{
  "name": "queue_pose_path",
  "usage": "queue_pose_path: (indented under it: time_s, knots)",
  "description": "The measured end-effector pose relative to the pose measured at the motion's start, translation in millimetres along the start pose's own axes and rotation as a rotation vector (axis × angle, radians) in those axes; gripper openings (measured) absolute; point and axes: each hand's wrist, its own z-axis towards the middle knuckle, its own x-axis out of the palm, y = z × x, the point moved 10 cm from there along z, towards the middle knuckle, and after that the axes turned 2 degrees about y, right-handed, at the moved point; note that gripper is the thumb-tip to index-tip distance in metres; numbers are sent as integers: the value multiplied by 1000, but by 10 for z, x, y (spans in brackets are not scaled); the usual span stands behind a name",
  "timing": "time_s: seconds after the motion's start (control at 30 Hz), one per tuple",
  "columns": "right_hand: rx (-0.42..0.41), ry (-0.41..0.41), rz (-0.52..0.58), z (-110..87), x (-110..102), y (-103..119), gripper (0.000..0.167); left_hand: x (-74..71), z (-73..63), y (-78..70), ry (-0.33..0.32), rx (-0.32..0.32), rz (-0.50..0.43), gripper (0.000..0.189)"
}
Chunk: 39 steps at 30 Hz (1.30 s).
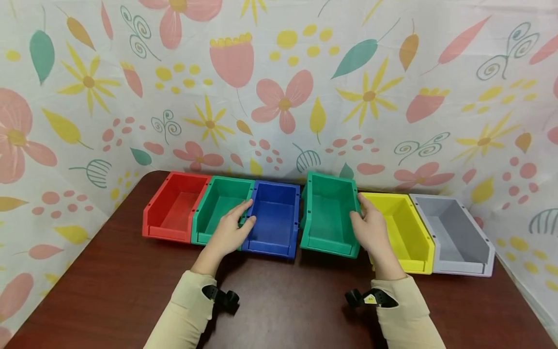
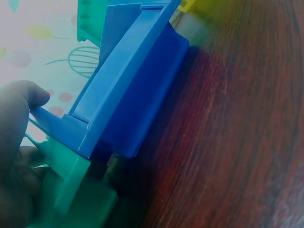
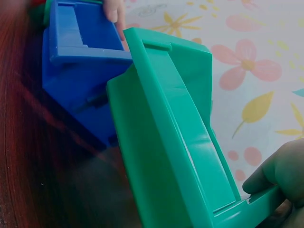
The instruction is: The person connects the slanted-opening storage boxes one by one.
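My left hand (image 1: 227,233) grips the wall between the blue bin (image 1: 271,224) and the left green bin (image 1: 218,209). In the left wrist view the thumb (image 2: 34,92) bends over the blue rim, while the other fingers sit on the green side, partly hidden. My right hand (image 1: 372,229) pinches the right wall of another green bin (image 1: 329,211), thumb inside and fingers outside. This green bin is tilted and set apart from the blue one, as the right wrist view also shows. Each bin is plastic with a low front lip.
Left of the green bin stands a red bin (image 1: 178,208). A yellow bin (image 1: 398,231) and a grey bin (image 1: 455,235) stand side by side on the right. All are along the back of a dark wooden table (image 1: 279,300), against a flower-patterned cloth (image 1: 279,63).
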Motion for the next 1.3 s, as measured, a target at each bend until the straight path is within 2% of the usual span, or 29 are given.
queue_pose_path:
  time_s: [0.63,0.97,1.3]
  knots:
    - [-18,-21,14,12,-16,45,55,-10,25,35,5,-2,0,54]
    - [-35,-39,-12,-44,-81,120,55,1,36,11,13,3,-10,54]
    - [-36,-22,-8,-55,-28,143,55,-13,14,27,11,1,3,54]
